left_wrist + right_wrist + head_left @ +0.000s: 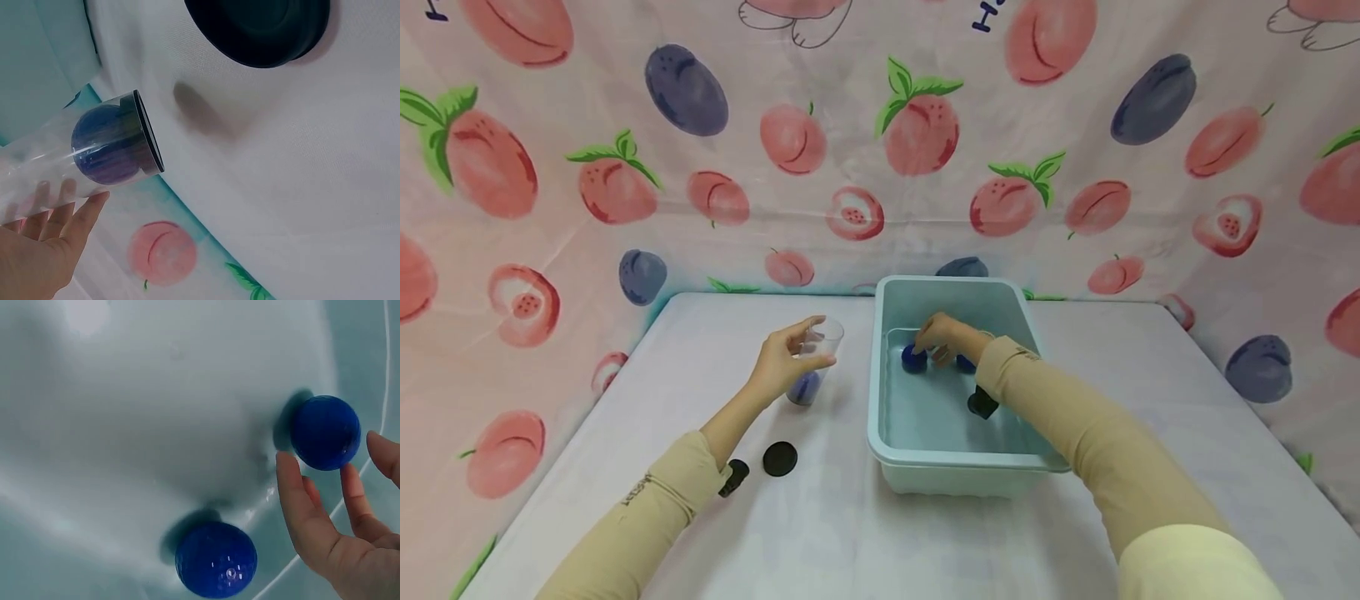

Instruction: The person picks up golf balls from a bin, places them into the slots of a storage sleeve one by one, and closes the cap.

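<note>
My left hand [778, 362] grips a clear plastic tube [824, 333], tilted above the table with its rim up. At its dark-capped end lies a blue ball [106, 147]. Inside the light blue basin [880, 392], my right hand [946, 335] reaches down to a second blue ball [325, 432]. Its fingers are spread around that ball, with one fingertip at the underside and the thumb apart from it. Another blue ball [216, 560] rests on the basin floor nearby, partly behind the right wrist in the head view.
A round black lid [780, 458] lies on the white table [820, 533] left of the basin. Beside the left sleeve is a small black object [735, 477], partly hidden. Low in the basin, a black item [982, 403] shows by the right cuff. A fruit-print cloth [850, 150] hangs behind.
</note>
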### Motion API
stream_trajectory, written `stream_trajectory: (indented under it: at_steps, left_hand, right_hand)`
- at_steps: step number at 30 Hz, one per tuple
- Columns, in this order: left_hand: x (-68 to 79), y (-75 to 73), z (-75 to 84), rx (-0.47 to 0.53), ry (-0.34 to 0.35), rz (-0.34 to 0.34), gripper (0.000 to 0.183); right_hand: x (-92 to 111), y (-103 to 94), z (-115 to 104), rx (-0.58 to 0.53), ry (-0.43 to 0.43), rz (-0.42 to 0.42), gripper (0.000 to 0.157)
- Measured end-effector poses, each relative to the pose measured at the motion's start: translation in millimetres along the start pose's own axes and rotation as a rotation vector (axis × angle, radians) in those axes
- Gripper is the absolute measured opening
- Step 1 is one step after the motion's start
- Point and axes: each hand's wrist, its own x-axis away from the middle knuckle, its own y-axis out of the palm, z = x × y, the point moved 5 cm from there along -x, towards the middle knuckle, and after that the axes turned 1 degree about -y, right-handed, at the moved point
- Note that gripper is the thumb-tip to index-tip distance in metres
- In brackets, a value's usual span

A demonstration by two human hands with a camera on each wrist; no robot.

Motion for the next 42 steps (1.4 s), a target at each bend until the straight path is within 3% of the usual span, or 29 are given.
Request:
stream_trajectory:
  at_steps: [5,8,13,19,21,23,28,32,37,42]
  left_hand:
    - [2.1,0.6,0.9,0.013,-0.006,-0.006,0.064]
    - [2.4,1.3,1.9,0.021,-0.006,-0.011,0.064]
    - [1.6,2.0,2.5,0.017,-0.01,-0.01,0.064]
    - [0.8,4.2,2.8,0.002,-0.012,-0.009,0.064]
    - [0.7,4.5,3.0,-0.003,-0.011,-0.008,0.065]
    - [0.6,4.7,3.3,-0.01,-0.009,-0.005,0.065]
    - [-0.5,6.1,5.2,-0.028,-0.004,-0.008,0.065]
    - [-1.8,8.6,6.9,-0.029,0.002,-0.012,0.065]
    - [-3.5,11.9,8.9,-0.013,0.003,-0.018,0.064]
    - [-5.1,12.6,12.2,-0.015,0.017,-0.013,0.063]
  right_hand:
    - [78.0,19.2,-35.3,0.045,0.029,0.033,0.023]
    - [84.3,25.5,-37.0,0.042,0.003,0.001,0.026]
    - [53.5,31.5,-26.0,0.043,-0.03,-0.053,0.035]
    - [-35.2,29.2,10.7,-0.004,-0.048,-0.106,0.037]
    - [-46.3,28.1,15.1,-0.007,-0.049,-0.106,0.037]
    - [-28.0,27.9,8.7,-0.006,-0.066,-0.101,0.036]
    - [53.2,26.3,-23.3,0.018,-0.069,-0.076,0.04]
    - [81.3,21.8,-33.8,-0.008,-0.08,-0.088,0.046]
    - [96.7,14.8,-40.6,-0.071,-0.081,-0.106,0.053]
    - [88.0,9.2,-39.7,-0.115,-0.097,-0.1,0.05]
